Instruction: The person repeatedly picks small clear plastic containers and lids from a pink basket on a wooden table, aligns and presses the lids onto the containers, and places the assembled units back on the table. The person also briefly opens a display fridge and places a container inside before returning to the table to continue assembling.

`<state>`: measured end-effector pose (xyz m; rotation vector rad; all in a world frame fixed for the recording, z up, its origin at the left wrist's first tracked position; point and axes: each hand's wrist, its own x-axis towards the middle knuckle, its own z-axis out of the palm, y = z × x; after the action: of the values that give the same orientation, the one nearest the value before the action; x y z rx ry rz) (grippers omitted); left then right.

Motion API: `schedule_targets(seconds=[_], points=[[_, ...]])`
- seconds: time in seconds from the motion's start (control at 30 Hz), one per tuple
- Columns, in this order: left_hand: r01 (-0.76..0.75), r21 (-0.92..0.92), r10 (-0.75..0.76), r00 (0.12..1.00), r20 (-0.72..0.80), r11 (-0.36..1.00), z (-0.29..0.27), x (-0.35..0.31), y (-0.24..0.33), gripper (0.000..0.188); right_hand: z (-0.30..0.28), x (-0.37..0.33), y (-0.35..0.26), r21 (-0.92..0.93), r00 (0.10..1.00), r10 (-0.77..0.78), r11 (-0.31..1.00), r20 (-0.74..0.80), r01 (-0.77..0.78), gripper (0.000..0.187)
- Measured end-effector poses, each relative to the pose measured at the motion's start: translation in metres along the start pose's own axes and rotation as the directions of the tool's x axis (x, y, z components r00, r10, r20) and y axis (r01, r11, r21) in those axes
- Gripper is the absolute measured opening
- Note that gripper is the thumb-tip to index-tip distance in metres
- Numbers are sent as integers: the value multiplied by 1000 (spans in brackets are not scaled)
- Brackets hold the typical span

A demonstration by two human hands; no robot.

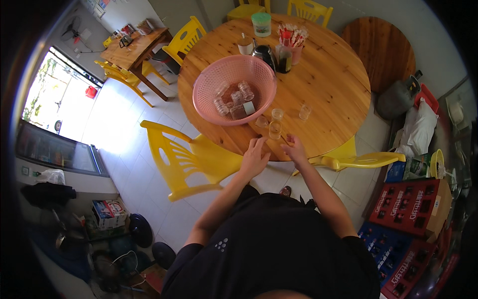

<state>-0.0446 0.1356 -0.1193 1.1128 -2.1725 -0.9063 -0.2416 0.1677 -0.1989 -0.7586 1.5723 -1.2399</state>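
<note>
My left hand (255, 156) rests at the near edge of the round wooden table (333, 89), its fingers stretched out and holding nothing. Facing it from the other side, my right hand (296, 150) is open too, with its fingers apart. Just beyond and between them stands a small see-through drinking glass (275, 130), touched by neither hand as far as I can see. Close behind it are two more glasses (277, 114). A further see-through stack of glasses (305, 111) lies to the right. The pink perforated basket (201, 102) holds several stacked glasses (234, 99).
Behind the basket stand a kettle (265, 54), a dark bottle (284, 60), a cup of wrapped utensils (297, 54) and a green-lidded tub (261, 25). Yellow chairs (186, 154) ring the table. Red bottle crates (406, 207) and a gas cylinder (396, 102) are at right.
</note>
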Motion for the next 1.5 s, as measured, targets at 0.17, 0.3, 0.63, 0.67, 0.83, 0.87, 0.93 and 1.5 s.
schedule_targets(seconds=[0.17,0.3,0.63,0.67,0.83,0.87,0.93,1.5], points=[[-163,204,153,986,64,965,24,57,-23,39,15,29,23,-303,984,-174,941,-43,153,68],[-399,197,321,887,332,896,37,88,-44,15,19,31,14,-453,896,-443,803,-21,386,66],[-275,-517,495,794,354,811,-55,117,-22,16,49,-17,-95,35,986,-21,999,163,16,53],[-286,-554,532,769,354,782,-64,121,-21,16,49,-19,-105,88,969,40,994,244,-64,53],[15,-684,445,749,490,729,-70,110,-45,20,18,-28,-132,172,879,101,964,465,-202,71],[85,-713,424,753,503,696,-64,105,-55,23,10,-27,-131,189,895,95,962,436,-194,73],[-14,-417,266,790,553,909,-49,98,-79,35,-3,-25,-122,216,966,150,956,212,-196,69],[-232,342,157,960,233,911,24,90,-125,28,-18,28,-101,-162,912,197,976,361,-146,97]])
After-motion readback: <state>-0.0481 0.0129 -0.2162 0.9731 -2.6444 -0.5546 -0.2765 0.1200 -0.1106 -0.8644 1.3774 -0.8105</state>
